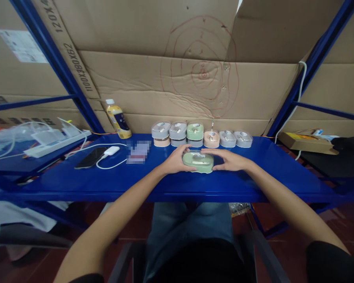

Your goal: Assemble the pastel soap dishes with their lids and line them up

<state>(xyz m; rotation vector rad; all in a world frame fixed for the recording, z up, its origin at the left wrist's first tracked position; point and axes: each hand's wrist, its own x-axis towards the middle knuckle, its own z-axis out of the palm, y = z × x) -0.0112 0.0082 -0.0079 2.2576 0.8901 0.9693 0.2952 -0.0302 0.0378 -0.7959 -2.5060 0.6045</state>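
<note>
A green oval box with a see-through lid (pixel 198 162) is in front of me, over the blue tabletop. My left hand (pixel 177 160) grips its left end, thumb at the near side and fingers at the far side. My right hand (pixel 230 160) curves round the right end, its fingertips at the far edge and its thumb at the near corner. Whether the box rests on the table or hangs just above it, I cannot tell. Close behind stand similar boxes: a green one (pixel 195 131) stacked on a grey one, a peach one (pixel 211 139) and several grey ones (pixel 243 139).
On the left stand a yellow drink bottle (pixel 119 120), a dark phone (pixel 91 158) and a white charger (pixel 111 151) with its cable. A power strip (pixel 59 143) lies farther left. Cardboard (pixel 129 82) closes off the back, between blue frame posts (pixel 59 63).
</note>
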